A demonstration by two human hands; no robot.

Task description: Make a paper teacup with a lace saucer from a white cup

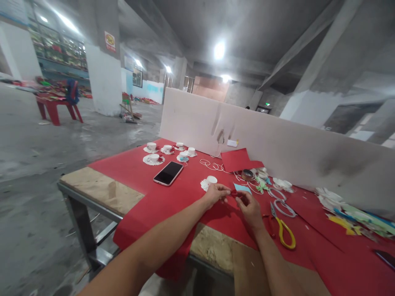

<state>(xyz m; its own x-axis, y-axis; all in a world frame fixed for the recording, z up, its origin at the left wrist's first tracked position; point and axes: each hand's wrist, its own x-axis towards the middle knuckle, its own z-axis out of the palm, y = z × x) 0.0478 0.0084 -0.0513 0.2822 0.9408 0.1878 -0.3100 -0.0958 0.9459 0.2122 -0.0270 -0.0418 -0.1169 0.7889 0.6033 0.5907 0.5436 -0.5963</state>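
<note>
Between the fingertips of both hands is a small dark red piece (234, 193), partly hidden by the fingers. My left hand (216, 195) pinches its left side, and my right hand (249, 207) pinches its right side. Just beyond my left hand stands a small white cup-like item (211, 179) on a lacy white base. A light blue paper piece (242, 188) lies behind my right hand. Yellow-handled scissors (286, 233) rest to the right of my right wrist, with red-handled pliers partly hidden beside them.
Several white cup-like items (154, 158) and a phone (168, 173) are at the table's left. Brown tape (247, 175), white cord and white-handled scissors (284, 208) lie behind. Paper scraps (345, 224) lie right, before an upright white board (191, 119).
</note>
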